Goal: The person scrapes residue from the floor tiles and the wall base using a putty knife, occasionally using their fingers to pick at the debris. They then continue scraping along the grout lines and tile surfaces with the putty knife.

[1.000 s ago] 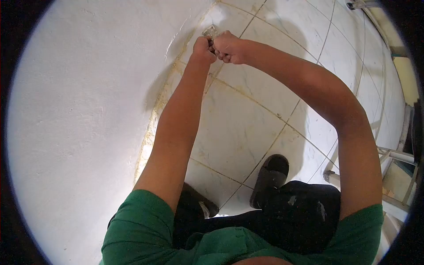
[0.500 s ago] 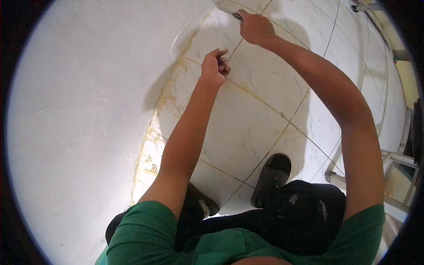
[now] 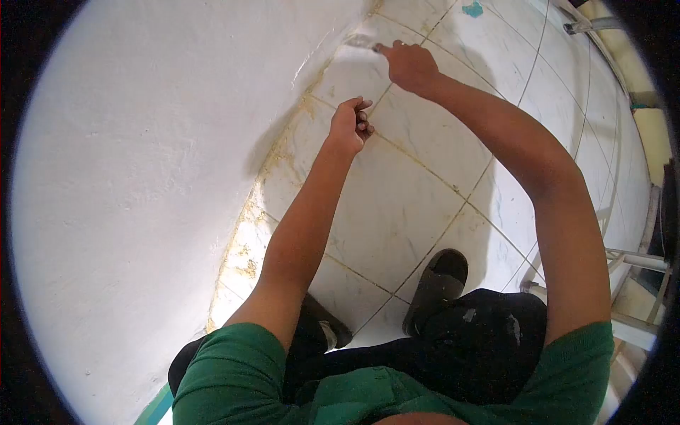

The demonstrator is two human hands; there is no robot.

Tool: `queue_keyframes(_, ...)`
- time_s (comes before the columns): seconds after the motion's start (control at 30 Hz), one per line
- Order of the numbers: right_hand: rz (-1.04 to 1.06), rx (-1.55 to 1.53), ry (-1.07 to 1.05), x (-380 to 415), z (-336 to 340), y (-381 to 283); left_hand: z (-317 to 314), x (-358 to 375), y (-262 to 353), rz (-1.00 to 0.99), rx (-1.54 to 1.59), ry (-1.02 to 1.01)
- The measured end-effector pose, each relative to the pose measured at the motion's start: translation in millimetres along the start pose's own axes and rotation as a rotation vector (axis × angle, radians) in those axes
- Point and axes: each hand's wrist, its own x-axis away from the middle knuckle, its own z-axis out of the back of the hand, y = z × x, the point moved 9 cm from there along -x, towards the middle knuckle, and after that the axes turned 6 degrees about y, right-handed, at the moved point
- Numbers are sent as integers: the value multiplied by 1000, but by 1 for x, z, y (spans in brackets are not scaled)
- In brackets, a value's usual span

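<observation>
My right hand [image 3: 412,65] is closed round the handle of a tool whose pale, blurred blade [image 3: 361,42] points left, towards the foot of the white wall [image 3: 142,170]. The blur hides what kind of tool it is. My left hand [image 3: 352,124] hangs over the tiles with its fingers loosely curled and apart, nothing seen in it. Yellowish residue [image 3: 248,265] runs along the line where the wall meets the white tiled floor [image 3: 397,205].
My two dark shoes [image 3: 439,283] stand on the tiles near the bottom. A white metal frame [image 3: 637,329] is at the lower right, and a grey metal leg [image 3: 591,27] at the upper right. A turquoise patch [image 3: 472,9] lies on the floor at the top.
My right hand and the tool have moved slightly down in the view, and the tool's blade now shows more fully. My left hand also sits slightly lower and to the right.
</observation>
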Motion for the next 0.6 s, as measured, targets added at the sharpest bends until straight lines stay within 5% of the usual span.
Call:
queue_keyframes(0.2, -83, -41, -38, -9, -24, -4, 10, 18, -1, 32, 47, 43)
queue_keyframes(0.37, 121, -19, -125, 3, -18, -29, 23, 24, 10, 18, 67, 41)
queue_keyframes(0.6, 101, 10, 33, -2, 17, -16, 39, 18, 2, 34, 66, 54)
